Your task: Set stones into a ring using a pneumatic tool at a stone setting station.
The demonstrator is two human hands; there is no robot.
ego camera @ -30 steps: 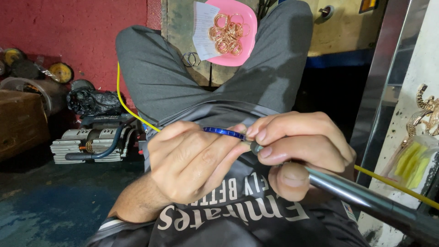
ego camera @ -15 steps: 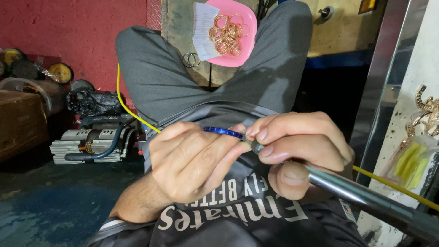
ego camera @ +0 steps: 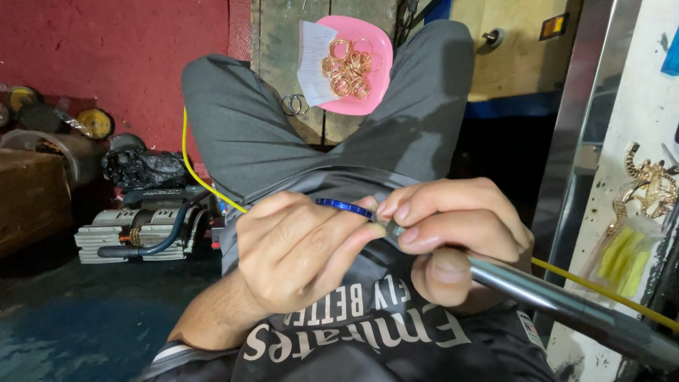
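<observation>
Sitting with grey-trousered legs [ego camera: 247,134] spread wide, knees up, filling the upper middle of the view. Red wall [ego camera: 113,64] backing the left side; dark floor [ego camera: 64,318] spreading below it.

Wearing a dark printed shirt [ego camera: 382,339], lettering upside down to the camera.

Standing at right: a shiny metal post [ego camera: 580,127] against a white panel [ego camera: 636,106].

Lying at far left: a grey finned machine [ego camera: 141,230] with a dark hose, a black bundle [ego camera: 141,166] behind it.

Gripping with the left hand [ego camera: 297,255], fingers curled, thumb and forefinger pinching the left end of a thin blue bangle [ego camera: 344,206]. Bangle sitting between both hands, just above the lap, only a short arc showing.

Clenching with the right hand [ego camera: 453,233] around a grey metal handpiece [ego camera: 559,304], thumb pressing on top, shaft running off toward the lower right. Tool tip meeting the bangle at the fingertips; exact contact hidden by the fingers.

Trailing a yellow hose [ego camera: 187,159] from the left knee toward the hands, emerging again at right beside the handpiece.

Resting on a wooden board [ego camera: 283,42] between the knees: a pink tray [ego camera: 368,78] holding gold bangles [ego camera: 346,67] and a white paper slip [ego camera: 311,60]. Lying just beside the tray: two silver rings [ego camera: 292,105].

Hanging at far right: a gold ornament [ego camera: 647,184] above a clear bag with yellow contents [ego camera: 626,258].
</observation>
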